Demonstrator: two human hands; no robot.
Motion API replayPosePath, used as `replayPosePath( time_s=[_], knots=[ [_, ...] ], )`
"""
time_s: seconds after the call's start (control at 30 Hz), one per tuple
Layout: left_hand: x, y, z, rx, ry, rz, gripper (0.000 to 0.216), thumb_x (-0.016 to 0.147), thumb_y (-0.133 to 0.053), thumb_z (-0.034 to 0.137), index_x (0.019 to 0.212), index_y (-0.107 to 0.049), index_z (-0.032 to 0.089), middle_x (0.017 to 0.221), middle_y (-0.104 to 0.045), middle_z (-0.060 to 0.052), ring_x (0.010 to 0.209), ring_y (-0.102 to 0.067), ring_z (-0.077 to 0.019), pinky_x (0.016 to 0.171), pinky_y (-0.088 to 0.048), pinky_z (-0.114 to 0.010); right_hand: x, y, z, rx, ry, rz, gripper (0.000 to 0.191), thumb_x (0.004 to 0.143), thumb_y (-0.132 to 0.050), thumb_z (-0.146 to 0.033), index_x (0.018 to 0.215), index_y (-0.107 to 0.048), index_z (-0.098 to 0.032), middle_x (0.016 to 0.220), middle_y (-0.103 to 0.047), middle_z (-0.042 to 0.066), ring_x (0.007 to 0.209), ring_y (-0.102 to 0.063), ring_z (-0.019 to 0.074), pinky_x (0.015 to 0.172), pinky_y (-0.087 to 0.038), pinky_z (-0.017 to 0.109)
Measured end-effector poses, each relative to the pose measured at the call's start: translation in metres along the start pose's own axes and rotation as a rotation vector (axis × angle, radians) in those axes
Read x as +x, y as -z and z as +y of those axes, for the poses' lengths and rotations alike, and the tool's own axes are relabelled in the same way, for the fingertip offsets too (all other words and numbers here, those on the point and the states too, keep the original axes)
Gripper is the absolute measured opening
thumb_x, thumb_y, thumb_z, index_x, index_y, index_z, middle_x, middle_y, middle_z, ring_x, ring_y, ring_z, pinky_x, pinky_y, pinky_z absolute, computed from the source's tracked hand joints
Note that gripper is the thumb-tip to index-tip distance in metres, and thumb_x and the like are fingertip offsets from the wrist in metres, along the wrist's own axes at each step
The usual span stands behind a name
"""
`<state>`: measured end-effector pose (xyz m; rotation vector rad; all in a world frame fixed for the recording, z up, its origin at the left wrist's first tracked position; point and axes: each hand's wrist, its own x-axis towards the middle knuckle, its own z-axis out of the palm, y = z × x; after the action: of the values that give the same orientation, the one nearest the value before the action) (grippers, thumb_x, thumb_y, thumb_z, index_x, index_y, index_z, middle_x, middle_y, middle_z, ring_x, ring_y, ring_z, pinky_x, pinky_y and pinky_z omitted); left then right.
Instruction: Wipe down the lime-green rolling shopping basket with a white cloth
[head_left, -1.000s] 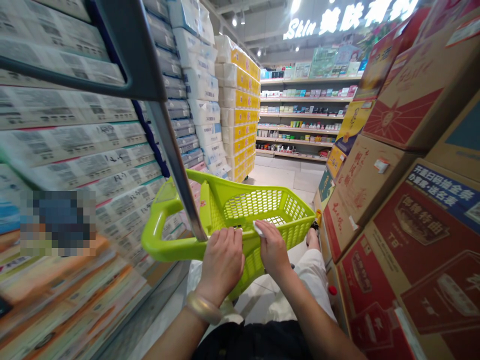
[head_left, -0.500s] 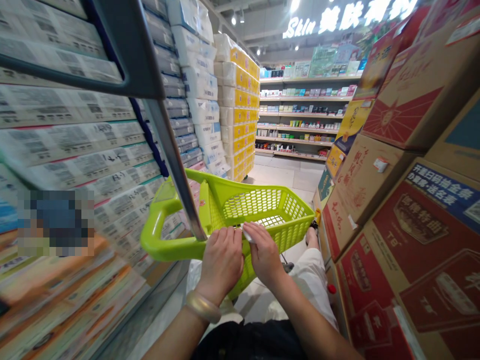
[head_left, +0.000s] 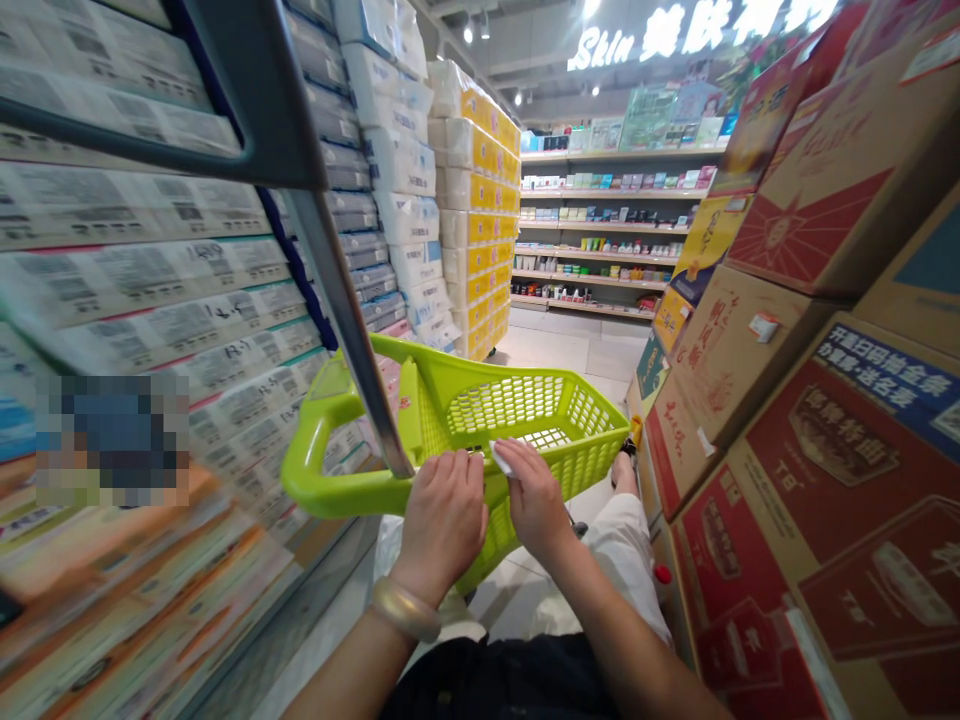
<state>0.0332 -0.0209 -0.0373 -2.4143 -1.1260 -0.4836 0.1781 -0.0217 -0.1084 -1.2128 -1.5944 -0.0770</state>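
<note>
A lime-green plastic shopping basket [head_left: 600,450] with perforated walls stands in front of me, a moulded handle at its left end. My left hand [head_left: 445,518] is closed over the basket's near rim, fingers curled toward the inside. Beside it my right hand [head_left: 534,505] pinches a small white piece of tissue or cloth [head_left: 501,459] against the same rim. A metal pole [head_left: 358,340] runs up from the rim left of my hands to a dark grey handle [head_left: 289,120]. The visible part of the basket's inside holds nothing that I can make out.
Stacked white packs [head_left: 150,210] line the left, with yellow-and-white tissue packs [head_left: 480,210] farther on. Red and brown cartons [head_left: 817,480] rise close on my right. Shelves of small goods [head_left: 607,225] stand across the back beyond the tiled floor [head_left: 555,350].
My right hand has shifted slightly to the right along the rim with the white tissue or cloth, widening the gap to my left hand. The left hand stays where it was.
</note>
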Motion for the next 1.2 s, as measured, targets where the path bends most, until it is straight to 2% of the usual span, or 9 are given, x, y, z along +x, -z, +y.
replayPosePath(
  time_s=[0.1,0.3,0.5,0.73,0.93,1.1,1.2],
  knots=[
    [0.000,-0.001,0.000,0.002,-0.015,0.001,0.034,0.076,-0.056,0.017,0.109,-0.062,0.010,0.091,-0.063,-0.010,0.090,-0.054,-0.0282,0.084,-0.038,-0.041,-0.002,0.001,0.007,-0.047,-0.076,0.074,0.046,0.088,-0.039,-0.007,0.122,-0.066,-0.021,0.119,-0.070,0.010,0.121,-0.059,0.0232,0.110,-0.042,0.050],
    [0.000,-0.001,-0.003,0.008,-0.018,-0.017,0.034,0.076,-0.056,0.016,0.108,-0.063,0.010,0.090,-0.062,-0.010,0.089,-0.054,-0.0287,0.085,-0.037,-0.042,-0.003,0.000,0.000,0.038,0.003,-0.013,0.047,0.088,-0.040,-0.007,0.127,-0.062,-0.022,0.127,-0.067,0.008,0.123,-0.058,0.0205,0.112,-0.041,0.046],
    [0.003,-0.001,-0.008,0.009,-0.035,-0.016,0.038,0.075,-0.057,0.017,0.112,-0.062,0.009,0.091,-0.063,-0.011,0.090,-0.055,-0.0290,0.088,-0.036,-0.042,0.001,0.003,0.012,-0.040,-0.105,0.060,0.048,0.086,-0.039,-0.006,0.122,-0.066,-0.022,0.120,-0.070,0.009,0.122,-0.059,0.0229,0.112,-0.040,0.051],
    [0.011,-0.004,-0.016,-0.024,-0.056,-0.037,0.033,0.073,-0.057,0.017,0.105,-0.062,0.013,0.092,-0.064,-0.012,0.092,-0.056,-0.0299,0.092,-0.036,-0.044,0.007,-0.002,0.004,0.026,-0.004,-0.056,0.051,0.085,-0.041,-0.005,0.127,-0.063,-0.022,0.127,-0.066,0.008,0.123,-0.058,0.0200,0.113,-0.041,0.045],
    [0.017,-0.010,-0.030,-0.072,-0.090,-0.031,0.036,0.073,-0.056,0.017,0.108,-0.062,0.014,0.099,-0.066,-0.013,0.097,-0.057,-0.0300,0.095,-0.035,-0.045,0.005,0.006,0.025,-0.111,-0.148,0.031,0.049,0.084,-0.040,-0.005,0.123,-0.066,-0.021,0.122,-0.069,0.010,0.123,-0.058,0.0234,0.111,-0.042,0.051],
    [0.021,-0.011,-0.036,-0.083,-0.112,-0.042,0.032,0.074,-0.057,0.018,0.106,-0.062,0.015,0.097,-0.067,-0.011,0.096,-0.058,-0.0290,0.094,-0.036,-0.044,0.011,-0.005,0.008,-0.055,-0.028,-0.058,0.050,0.084,-0.040,-0.004,0.125,-0.064,-0.020,0.126,-0.067,0.009,0.123,-0.058,0.0209,0.112,-0.041,0.046],
    [0.023,-0.012,-0.039,-0.098,-0.090,-0.031,0.029,0.077,-0.056,0.018,0.105,-0.063,0.016,0.096,-0.068,-0.010,0.095,-0.059,-0.0275,0.092,-0.036,-0.043,0.009,-0.001,0.013,-0.084,-0.029,-0.063,0.048,0.085,-0.038,-0.004,0.123,-0.065,-0.018,0.126,-0.067,0.010,0.123,-0.059,0.0212,0.111,-0.043,0.046]
  ],
)
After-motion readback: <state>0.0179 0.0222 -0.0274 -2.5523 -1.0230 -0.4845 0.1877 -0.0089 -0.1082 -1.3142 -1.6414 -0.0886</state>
